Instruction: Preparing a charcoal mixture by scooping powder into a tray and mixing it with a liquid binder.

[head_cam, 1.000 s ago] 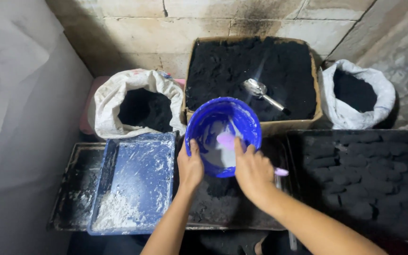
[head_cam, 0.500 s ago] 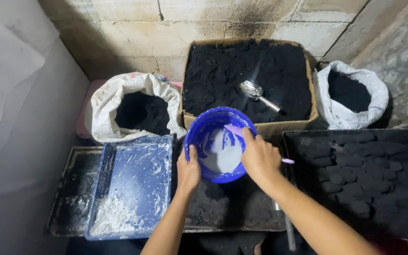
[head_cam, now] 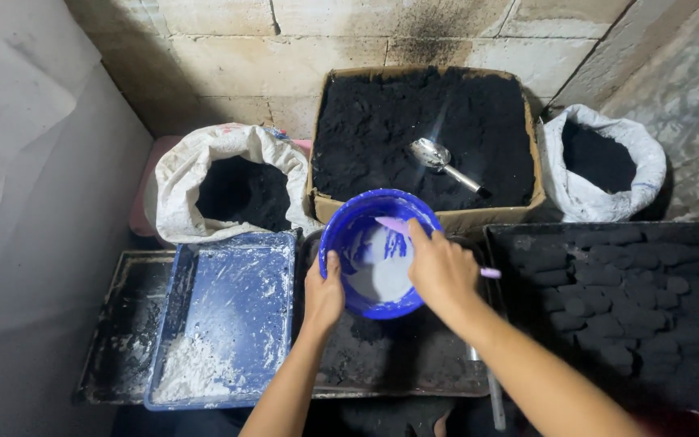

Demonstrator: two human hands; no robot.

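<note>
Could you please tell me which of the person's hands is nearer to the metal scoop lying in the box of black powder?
The right. The right hand is over the blue bowl, just below the metal scoop. The left hand grips the bowl's near-left rim, farther from the scoop.

The floor (head_cam: 50,340) carries two sacks (head_cam: 228,186), a powder-filled box (head_cam: 426,133) (cardboard) and black trays (head_cam: 123,332)

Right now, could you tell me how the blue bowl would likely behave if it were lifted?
The blue bowl looks like thin plastic, so probably light and slightly flexible. White paste coats its inside, so it may feel slippery. The left hand grips its rim, which probably keeps it from tipping.
</note>
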